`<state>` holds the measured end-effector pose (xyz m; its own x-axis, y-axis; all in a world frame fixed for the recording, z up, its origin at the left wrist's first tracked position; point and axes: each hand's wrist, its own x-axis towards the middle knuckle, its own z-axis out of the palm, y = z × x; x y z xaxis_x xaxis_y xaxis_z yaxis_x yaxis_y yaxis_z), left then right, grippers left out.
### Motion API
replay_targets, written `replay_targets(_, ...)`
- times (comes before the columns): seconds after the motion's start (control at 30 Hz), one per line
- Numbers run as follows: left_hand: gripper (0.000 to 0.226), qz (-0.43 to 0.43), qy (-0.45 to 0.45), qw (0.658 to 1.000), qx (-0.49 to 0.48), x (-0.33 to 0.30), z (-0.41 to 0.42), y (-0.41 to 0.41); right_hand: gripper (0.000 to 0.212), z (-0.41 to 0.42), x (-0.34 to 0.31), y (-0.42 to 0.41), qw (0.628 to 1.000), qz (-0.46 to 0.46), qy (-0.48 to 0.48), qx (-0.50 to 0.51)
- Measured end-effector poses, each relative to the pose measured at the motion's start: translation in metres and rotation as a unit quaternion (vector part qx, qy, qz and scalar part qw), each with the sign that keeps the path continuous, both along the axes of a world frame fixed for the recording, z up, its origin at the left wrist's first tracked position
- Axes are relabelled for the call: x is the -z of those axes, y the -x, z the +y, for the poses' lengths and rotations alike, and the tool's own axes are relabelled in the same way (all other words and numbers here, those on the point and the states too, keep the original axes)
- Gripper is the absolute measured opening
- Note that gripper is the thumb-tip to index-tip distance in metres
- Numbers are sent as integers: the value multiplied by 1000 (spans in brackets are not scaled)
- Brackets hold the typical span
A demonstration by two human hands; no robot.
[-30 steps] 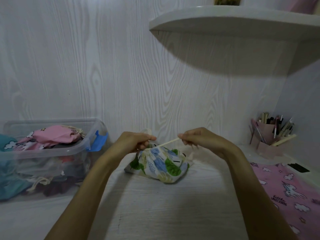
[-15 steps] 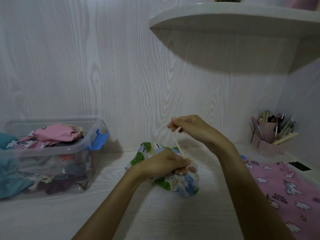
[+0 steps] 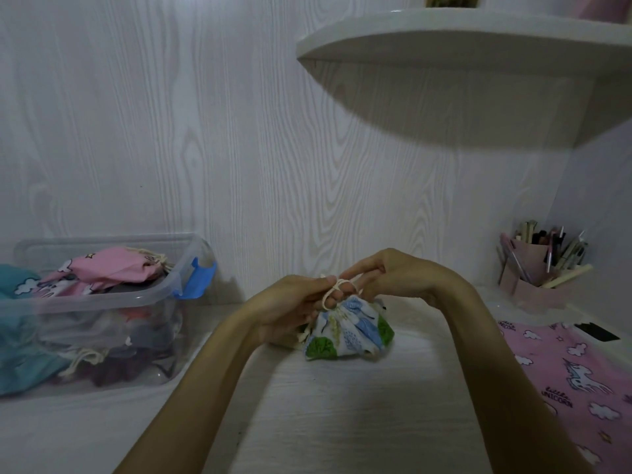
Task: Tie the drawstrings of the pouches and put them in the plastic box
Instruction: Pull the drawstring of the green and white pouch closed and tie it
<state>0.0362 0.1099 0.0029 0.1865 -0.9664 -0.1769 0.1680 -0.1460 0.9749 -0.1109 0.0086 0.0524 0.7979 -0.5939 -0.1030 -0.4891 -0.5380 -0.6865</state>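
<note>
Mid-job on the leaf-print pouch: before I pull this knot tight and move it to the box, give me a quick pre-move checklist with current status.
1. Drawstring looped around the fingers of the left hand: ok, a loop is visible.
2. Right hand holding the cord's other part: ok, fingers pinch it.
3. Leaf-print pouch mouth gathered shut: ok, fabric is bunched under the hands.
4. Knot finished: not ok, the loop is open and slack.
5. Pouch resting on the desk: ok.
6. Room in the plastic box: cannot tell; pouches are piled to its rim, the pink pouch on top.
</note>
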Motion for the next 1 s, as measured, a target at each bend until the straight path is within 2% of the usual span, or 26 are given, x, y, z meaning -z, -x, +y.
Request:
replay_targets(0.1,28,-2,8,1000,-9,-4,4,-6,20,1,1,1,999,-29,24,15)
replay_targets(0.23,24,-11,-14,1000,9,-9,10,-8,17,3,-3,5,986,-116,102,61)
replay_targets(0.3,21,-21,-23,1000,5,-10,12,-8,16,7,-7,6,982,-106,140,66)
replay_targets(0.4,18,9,8,999,-40,-11,12,-8,17,14,-17,13,980,-92,157,78)
replay_targets(0.53,13,43,61,994,-79,-11,12,-7,20,25,-33,25,987,-39,146,57)
replay_targets(0.67,16,55,71,989,-121,-12,14,-13,26,32,-42,39,994,3,108,25)
replay_targets(0.8,7,48,59,987,-140,-12,14,-11,24,20,-29,25,988,-41,145,27)
replay_targets(0.87,6,26,55,989,-135,-13,14,-8,23,15,-17,11,986,-43,162,-14)
replay_targets(1.0,7,-25,56,989,-136,-12,14,-6,29,14,2,-6,994,-8,66,-86)
